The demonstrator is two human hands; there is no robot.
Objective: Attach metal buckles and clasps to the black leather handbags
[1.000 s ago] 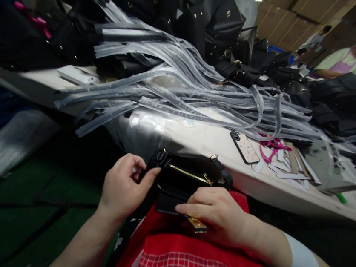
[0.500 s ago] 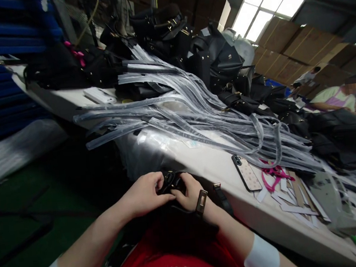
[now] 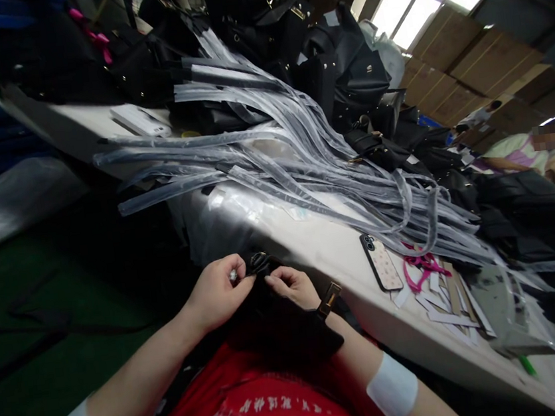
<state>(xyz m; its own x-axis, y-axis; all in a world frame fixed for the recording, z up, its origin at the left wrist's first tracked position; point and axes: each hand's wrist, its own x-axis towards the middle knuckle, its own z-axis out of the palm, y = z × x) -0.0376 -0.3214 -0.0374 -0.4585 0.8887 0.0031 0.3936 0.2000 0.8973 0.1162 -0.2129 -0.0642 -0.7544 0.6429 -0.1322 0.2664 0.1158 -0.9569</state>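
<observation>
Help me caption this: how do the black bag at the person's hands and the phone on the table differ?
Place: the black bag is at the left hand and right hand; the phone lies on the table. Look: the black bag has a gold-coloured clasp; the phone's back is pale and patterned, with a dark rim. Size: the black bag looks larger than the phone. Both show dark areas.

Head-worn view, looking forward and down, tilted, hands (image 3: 219, 291) close below, table (image 3: 328, 239) beyond
</observation>
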